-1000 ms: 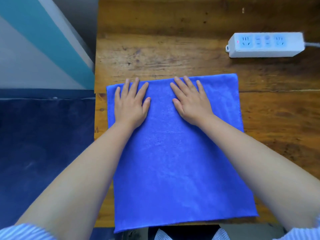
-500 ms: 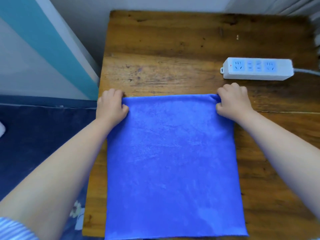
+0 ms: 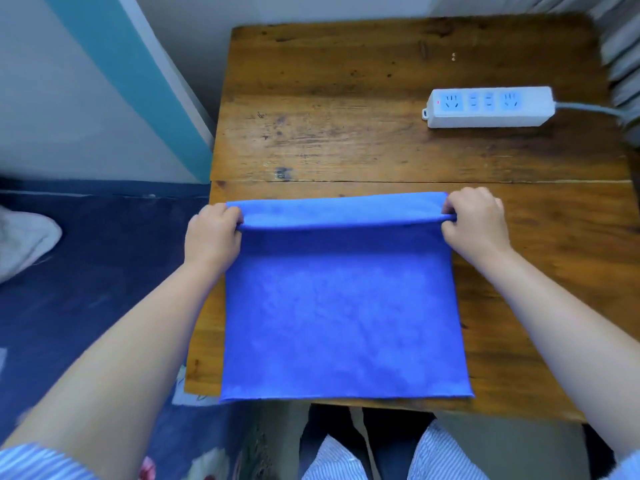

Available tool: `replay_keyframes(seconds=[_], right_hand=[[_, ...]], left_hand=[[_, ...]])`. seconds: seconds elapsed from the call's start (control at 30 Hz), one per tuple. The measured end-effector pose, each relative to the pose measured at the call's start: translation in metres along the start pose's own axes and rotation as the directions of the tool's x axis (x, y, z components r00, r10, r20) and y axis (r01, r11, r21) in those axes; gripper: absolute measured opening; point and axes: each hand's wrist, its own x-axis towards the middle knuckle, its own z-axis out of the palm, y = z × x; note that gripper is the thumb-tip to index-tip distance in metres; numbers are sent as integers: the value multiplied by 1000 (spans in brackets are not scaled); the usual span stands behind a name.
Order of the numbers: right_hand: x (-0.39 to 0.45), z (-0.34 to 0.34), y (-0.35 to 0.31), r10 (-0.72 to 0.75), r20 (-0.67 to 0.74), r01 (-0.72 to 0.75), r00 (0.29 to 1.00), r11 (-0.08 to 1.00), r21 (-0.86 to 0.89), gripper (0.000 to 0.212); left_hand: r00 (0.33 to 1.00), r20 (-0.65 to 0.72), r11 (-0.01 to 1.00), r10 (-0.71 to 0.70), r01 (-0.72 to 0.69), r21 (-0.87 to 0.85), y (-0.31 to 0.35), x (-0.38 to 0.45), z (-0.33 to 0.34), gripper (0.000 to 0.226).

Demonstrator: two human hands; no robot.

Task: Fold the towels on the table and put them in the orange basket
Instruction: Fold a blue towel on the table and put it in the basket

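Blue rectangular microfibre towel (image 3: pixel 343 313) lies on the near half of a worn brown wooden table (image 3: pixel 381 147), filling the centre of the frame, its near edge hanging just over the table's front. At left centre, the left hand (image 3: pixel 213 233) curls its fingers round the towel's far left corner. The far edge is raised off the wood and rolled toward the viewer, stretched between both hands. At right centre, the right hand (image 3: pixel 476 221) grips the far right corner the same way. In the upper right, a white plastic power strip (image 3: pixel 488 106) rests on the table, well apart from the towel.
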Motion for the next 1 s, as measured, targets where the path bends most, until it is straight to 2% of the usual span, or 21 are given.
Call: replay_keyframes(seconds=[0.2,0.27,0.37,0.5,0.67,0.8,1.0], right_hand=[[-65,4,-6,22,-111,-19,994,1000,23,11],[-92,3,-12,14,-162,-10,987,1000,22,17],[-130,0,-15,36,-142,-39,989,999,-20,14],[-168,0,-8,56,-87,-61,995,997,-50,14],[-199,7,-1,-3,-144,-4,990,999,-43,13],[-218,17,3,-128,-206,113,970,990,-84,13],[-227,22,13,-204,-196,190,959,978,-91,9]], left_hand=[[994,-40,994,102,-103,-23,-5,-63,-2,12],[988,-87,990,127,-132,-54,-8,-88,-3,10],[955,-165,964,247,-260,-61,-12,-128,-10,8],[919,-106,924,379,-382,-9,-11,-164,-12,7],[912,-18,912,410,-410,31,-8,-192,-4,31],[905,58,904,421,-424,57,-6,-209,5,37],[887,14,883,461,-460,93,-10,-215,17,40]])
